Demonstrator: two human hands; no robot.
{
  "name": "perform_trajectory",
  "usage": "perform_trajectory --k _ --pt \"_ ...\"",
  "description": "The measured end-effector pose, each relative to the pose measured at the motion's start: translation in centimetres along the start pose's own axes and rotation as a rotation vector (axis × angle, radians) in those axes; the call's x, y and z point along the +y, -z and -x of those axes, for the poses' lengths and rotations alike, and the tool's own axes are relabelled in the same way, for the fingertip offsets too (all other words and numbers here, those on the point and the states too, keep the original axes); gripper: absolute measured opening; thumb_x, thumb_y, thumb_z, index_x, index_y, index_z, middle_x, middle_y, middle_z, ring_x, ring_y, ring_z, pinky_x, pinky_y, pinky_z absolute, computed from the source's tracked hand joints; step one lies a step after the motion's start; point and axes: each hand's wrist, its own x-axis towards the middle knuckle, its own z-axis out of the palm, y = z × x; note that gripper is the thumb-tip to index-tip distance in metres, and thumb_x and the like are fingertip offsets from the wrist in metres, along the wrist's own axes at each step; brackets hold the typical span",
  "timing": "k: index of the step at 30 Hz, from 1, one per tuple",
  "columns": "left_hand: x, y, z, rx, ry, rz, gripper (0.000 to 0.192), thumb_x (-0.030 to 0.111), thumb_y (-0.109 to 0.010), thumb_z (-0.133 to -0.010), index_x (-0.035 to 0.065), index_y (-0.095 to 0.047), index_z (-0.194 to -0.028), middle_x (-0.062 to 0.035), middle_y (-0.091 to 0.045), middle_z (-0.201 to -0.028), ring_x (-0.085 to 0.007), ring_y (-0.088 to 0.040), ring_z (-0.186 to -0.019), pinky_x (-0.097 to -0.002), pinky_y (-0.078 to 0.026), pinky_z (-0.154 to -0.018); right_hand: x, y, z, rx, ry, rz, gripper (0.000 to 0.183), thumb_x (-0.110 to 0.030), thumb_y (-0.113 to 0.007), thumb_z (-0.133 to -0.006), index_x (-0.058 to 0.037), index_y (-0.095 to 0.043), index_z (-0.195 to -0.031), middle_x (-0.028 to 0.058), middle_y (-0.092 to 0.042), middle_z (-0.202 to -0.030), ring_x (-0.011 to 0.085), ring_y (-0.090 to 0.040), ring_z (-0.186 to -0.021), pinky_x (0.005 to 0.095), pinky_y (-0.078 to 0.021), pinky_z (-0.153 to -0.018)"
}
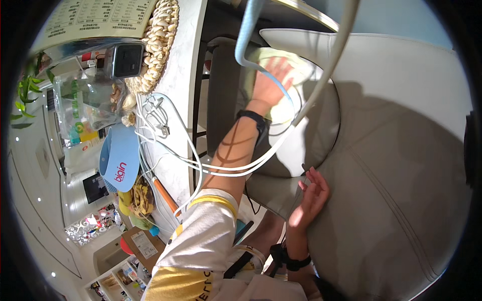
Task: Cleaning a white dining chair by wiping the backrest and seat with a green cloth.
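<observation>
My left hand point(270, 83) lies palm down, fingers spread, on a pale yellow cloth point(284, 109) that covers part of a round-edged grey chair seat point(322, 129). It rests on the cloth and does not visibly grip it. A dark band is around that wrist. Lower right, my right hand point(310, 197) is held near the grey leather-like backrest point(391, 150), fingers loosely curled and apart, with nothing in them. That wrist also wears a black band. Pale cables point(241, 174) hang across the view, passing over my left forearm and in front of the seat.
On the white marbled tabletop point(184, 49) at left are a shell-edged mat point(161, 41), a dark box-shaped device point(128, 60), a coiled USB cable point(160, 124), a light blue plastic item point(124, 158), an orange handle point(166, 196) and bananas point(137, 199). A cardboard box point(143, 246) stands lower left.
</observation>
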Motion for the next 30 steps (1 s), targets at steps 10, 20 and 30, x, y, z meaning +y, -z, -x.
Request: perform_trajectory --k 10,20,30 --pt "-9.5 -1.9 3.5 0.269 0.408 -0.161 0.046 0.040 -0.047 -0.087 0.0090 -0.049 -0.121 -0.0137 -0.044 -0.129 -0.0328 -0.040 -0.120 -0.0542 -0.031 -0.096 0.6 -0.2 0.2 -0.008 -0.067 -0.117 0.034 -0.016 -0.047 -0.090 0.0009 -0.041 -0.119 0.0144 -0.047 -0.123 0.0202 -0.046 -0.109 0.0334 -0.0388 -0.088" --pt "-9.1 1.0 7.9 -0.075 1.053 0.067 0.053 0.045 -0.037 -0.089 0.0154 -0.033 -0.133 -0.0136 -0.035 -0.136 -0.0367 -0.040 -0.119 -0.0488 -0.034 -0.096 1.0 0.1 0.2 -0.037 0.010 -0.072 0.032 -0.012 -0.047 -0.091 0.0006 -0.042 -0.120 0.0107 -0.048 -0.121 0.0180 -0.047 -0.107 0.0284 -0.0408 -0.085" --pt "-2.0 -4.2 8.6 0.129 0.619 -0.096 0.054 0.042 -0.046 -0.088 0.0222 -0.034 -0.137 -0.0157 -0.022 -0.144 -0.0423 -0.025 -0.128 -0.0652 -0.021 -0.098 -0.6 0.2 -0.1 -0.036 -0.073 -0.069 0.031 -0.014 -0.042 -0.093 -0.0007 -0.041 -0.120 0.0110 -0.045 -0.124 0.0195 -0.044 -0.111 0.0331 -0.0376 -0.090"
